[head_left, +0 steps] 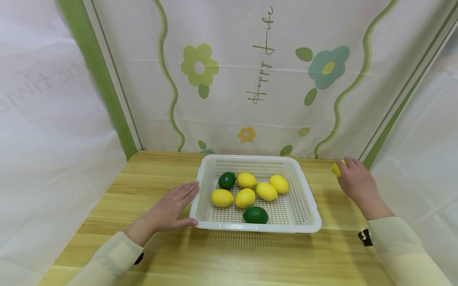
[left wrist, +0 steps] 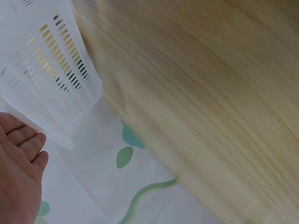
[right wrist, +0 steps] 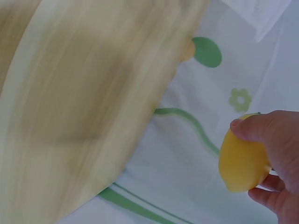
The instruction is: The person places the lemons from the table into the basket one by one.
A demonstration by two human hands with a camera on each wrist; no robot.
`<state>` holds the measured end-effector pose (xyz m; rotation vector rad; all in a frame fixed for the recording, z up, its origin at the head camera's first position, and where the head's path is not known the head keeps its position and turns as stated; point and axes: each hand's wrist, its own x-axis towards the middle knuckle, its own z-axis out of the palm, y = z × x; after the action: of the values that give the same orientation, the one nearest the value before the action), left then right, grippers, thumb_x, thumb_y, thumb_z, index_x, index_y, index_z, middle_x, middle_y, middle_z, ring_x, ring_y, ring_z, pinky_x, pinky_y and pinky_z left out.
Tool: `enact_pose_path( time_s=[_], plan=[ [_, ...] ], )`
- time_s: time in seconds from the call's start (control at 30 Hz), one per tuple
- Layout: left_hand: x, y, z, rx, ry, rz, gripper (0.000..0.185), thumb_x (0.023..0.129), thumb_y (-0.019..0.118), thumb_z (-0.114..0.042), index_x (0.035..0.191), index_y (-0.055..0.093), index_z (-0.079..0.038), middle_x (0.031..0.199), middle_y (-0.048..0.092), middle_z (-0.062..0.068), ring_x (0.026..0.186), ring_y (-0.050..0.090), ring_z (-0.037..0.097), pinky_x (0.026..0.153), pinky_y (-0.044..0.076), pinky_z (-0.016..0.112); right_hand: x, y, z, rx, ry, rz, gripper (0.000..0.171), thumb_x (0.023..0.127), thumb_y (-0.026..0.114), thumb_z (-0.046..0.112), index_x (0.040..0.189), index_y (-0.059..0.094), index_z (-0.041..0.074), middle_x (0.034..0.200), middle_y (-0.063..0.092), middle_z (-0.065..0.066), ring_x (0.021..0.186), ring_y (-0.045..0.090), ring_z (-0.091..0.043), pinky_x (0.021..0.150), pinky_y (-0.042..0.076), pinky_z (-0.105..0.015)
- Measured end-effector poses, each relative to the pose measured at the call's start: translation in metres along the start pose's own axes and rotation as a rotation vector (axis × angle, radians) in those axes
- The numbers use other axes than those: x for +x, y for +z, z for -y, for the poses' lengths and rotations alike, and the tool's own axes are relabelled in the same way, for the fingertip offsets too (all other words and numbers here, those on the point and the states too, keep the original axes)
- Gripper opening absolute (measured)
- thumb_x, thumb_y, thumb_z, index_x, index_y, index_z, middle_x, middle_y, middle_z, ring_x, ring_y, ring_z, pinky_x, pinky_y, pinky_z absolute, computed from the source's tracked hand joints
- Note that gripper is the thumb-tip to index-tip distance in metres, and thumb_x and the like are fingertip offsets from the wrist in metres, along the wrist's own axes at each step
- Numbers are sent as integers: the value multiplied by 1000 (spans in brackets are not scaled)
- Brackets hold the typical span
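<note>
The lemon is smooth, yellow, probably plastic. The right hand grips it above the table's far right corner; the left hand, fingers flat, touches the basket.

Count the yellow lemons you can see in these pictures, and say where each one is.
6. Five lie in the white basket. One is in the right hand's grip. None seem hidden.

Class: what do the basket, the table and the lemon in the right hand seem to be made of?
Basket: white plastic, judging by its moulded slotted walls.
Table: pale wood or wood-look laminate, with grain streaks.
Lemon in the right hand: smooth, even yellow, possibly an artificial fruit.
</note>
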<state>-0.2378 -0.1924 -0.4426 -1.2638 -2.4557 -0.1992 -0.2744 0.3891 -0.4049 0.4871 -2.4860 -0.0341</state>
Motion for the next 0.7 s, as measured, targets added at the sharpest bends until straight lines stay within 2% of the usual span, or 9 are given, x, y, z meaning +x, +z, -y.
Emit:
enact_pose_path(
  time_s=[0.4,0.7],
  plan=[
    [0,-1,-1,0,-5,6,93,91,41,-70,144,40,7,150,37,21,137,37,33,109,34,50,10,-19,27,-5,-82,-93,58,61,79,-8,114,54,-9,108,55,-35,100,53,-51,82,49,-59],
    [0,1,1,0,4,1,94,92,41,-70,143,40,8,150,37,22,137,37,33,110,33,48,10,-33,47,20,-131,-122,60,61,81,-10,115,57,-10,110,56,-33,101,53,-48,83,50,-57]
  ],
)
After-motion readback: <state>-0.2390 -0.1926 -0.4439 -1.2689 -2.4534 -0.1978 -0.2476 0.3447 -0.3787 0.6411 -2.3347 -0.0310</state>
